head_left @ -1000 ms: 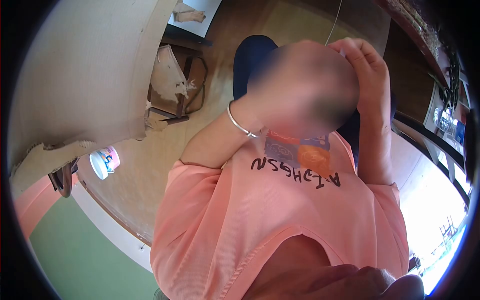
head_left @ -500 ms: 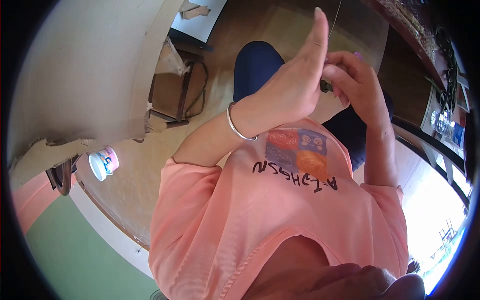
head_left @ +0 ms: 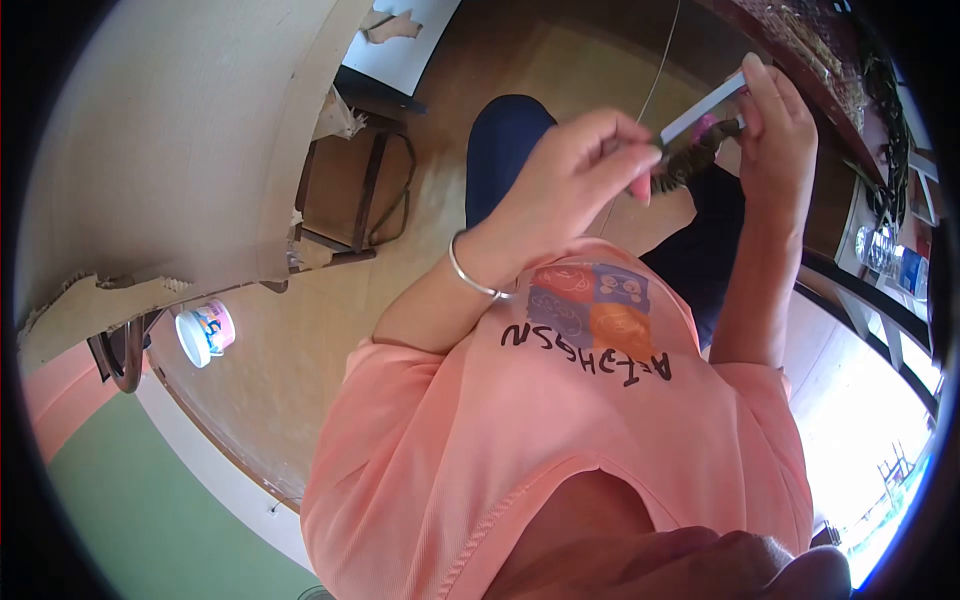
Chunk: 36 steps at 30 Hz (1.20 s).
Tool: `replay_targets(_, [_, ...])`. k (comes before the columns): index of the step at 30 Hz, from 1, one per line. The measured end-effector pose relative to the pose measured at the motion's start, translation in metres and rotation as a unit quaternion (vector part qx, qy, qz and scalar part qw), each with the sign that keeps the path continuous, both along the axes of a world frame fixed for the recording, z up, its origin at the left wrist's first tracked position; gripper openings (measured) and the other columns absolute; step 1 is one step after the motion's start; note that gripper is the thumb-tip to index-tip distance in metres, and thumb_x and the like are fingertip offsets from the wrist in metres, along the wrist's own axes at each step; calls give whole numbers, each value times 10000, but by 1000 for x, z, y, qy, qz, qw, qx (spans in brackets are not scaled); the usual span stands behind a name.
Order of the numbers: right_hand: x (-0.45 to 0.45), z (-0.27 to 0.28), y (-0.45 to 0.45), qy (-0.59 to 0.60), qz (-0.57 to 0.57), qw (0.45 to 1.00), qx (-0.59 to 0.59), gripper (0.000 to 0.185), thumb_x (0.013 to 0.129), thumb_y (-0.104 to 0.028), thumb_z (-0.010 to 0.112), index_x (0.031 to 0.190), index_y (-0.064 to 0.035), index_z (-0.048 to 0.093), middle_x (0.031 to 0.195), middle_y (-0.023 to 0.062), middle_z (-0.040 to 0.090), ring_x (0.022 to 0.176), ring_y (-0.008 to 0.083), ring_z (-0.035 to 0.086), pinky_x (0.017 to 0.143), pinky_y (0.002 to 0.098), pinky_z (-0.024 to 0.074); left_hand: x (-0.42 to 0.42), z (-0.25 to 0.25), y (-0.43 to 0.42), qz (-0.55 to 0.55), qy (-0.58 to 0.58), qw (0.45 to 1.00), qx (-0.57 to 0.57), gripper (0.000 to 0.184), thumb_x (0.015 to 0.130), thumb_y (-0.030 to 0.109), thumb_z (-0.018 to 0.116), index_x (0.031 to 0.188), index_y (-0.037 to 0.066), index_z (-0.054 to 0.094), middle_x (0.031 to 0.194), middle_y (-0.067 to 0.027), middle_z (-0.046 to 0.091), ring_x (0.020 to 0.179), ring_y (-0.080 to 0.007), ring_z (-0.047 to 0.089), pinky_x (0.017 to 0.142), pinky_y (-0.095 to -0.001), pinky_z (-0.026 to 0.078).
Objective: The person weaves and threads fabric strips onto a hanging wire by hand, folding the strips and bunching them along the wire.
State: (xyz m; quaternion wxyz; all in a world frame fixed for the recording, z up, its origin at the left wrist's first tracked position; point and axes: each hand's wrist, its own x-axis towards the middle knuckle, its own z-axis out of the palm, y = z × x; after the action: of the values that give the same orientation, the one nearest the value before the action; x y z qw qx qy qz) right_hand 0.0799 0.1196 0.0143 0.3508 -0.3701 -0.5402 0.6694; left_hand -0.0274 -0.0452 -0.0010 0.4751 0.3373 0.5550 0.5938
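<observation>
A narrow white strip (head_left: 703,106) stretches between my two hands. My left hand (head_left: 588,172), with a silver bangle at its wrist, is closed in a pinch at the strip's lower end. At the upper end, my right hand (head_left: 780,128) grips the strip between thumb and fingers. Just below the strip is a dark, ridged object (head_left: 690,165), reaching from near my left fingertips to my right hand. A small pink piece (head_left: 706,126) shows beside it. My fingers partly hide both, so I cannot tell what they are.
A thin line (head_left: 660,75) runs down behind my hands. On the left are a large pale panel (head_left: 180,150) with a torn edge, a dark metal frame (head_left: 372,195) and a white bucket (head_left: 206,333). A clear bottle (head_left: 875,248) lies at the right.
My left hand was flat with fingers stretched; it has lowered and closed in a pinch. My right hand has moved up and right. The white strip now shows between them.
</observation>
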Motion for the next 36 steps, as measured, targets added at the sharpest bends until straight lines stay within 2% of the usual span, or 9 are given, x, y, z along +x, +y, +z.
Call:
replay_targets(5, [-1,-1,-12,41,93,991,-91,183,898,-187,566,860,-9,585,519,-50,433,392,-5,272,336,109,132,14,-13,-13,57,-128,990,28,118,912,122,521,917,17,575,686,-19,556,590,-88,497,535,-184,385])
replay_targets(11, [-15,4,-32,66,121,976,-167,248,898,-251,580,798,-26,610,521,-58,399,389,-17,224,359,121,171,0,1,4,80,-101,991,-25,134,914,152,529,878,36,585,641,-3,535,554,-81,470,507,-194,357])
replay_targets(15, [-12,-1,-23,47,118,975,-180,237,898,-238,586,820,-17,625,526,-48,429,398,-7,260,364,129,188,-6,0,-13,4,33,998,-55,147,875,176,593,834,35,598,648,2,528,522,-88,411,486,-201,310])
replay_targets(16, [-12,-2,-26,47,120,975,-182,237,898,-238,586,820,-17,625,526,-48,429,398,-7,260,364,129,188,-7,3,-11,6,33,998,-57,147,875,176,593,834,35,598,648,2,528,522,-88,411,486,-201,310])
replay_targets(20, [-15,-2,-48,3,142,989,-45,214,900,-214,585,831,-19,637,543,-33,473,411,2,301,370,138,201,-24,27,14,-47,334,941,-38,185,826,191,651,779,20,598,633,10,520,517,-97,359,486,-205,291])
replay_targets(26, [-5,-10,-48,-3,141,990,-18,204,900,-208,589,820,-28,646,551,-17,504,428,10,332,376,149,215,-25,14,18,-89,256,961,-54,206,794,190,679,757,7,594,613,20,506,528,-102,350,490,-215,293])
replay_targets(31, [-11,2,-43,-47,148,988,18,198,908,-197,574,838,-21,631,510,-27,453,410,2,301,364,139,209,-29,15,13,-155,222,960,-75,172,819,175,646,772,16,602,602,21,519,526,-97,378,495,-211,303])
replay_targets(35, [5,1,-9,133,163,953,-220,180,916,-176,549,852,-18,607,480,-52,385,386,-8,262,346,127,194,-15,19,-5,-131,78,986,-74,129,842,152,609,803,30,609,609,12,542,520,-85,409,493,-198,308])
replay_targets(36, [7,1,-12,134,160,953,-222,180,916,-176,549,852,-18,607,480,-52,385,386,-8,262,346,127,194,-10,19,-9,-134,77,985,-76,129,842,152,609,803,30,609,609,12,542,520,-85,409,493,-198,308])
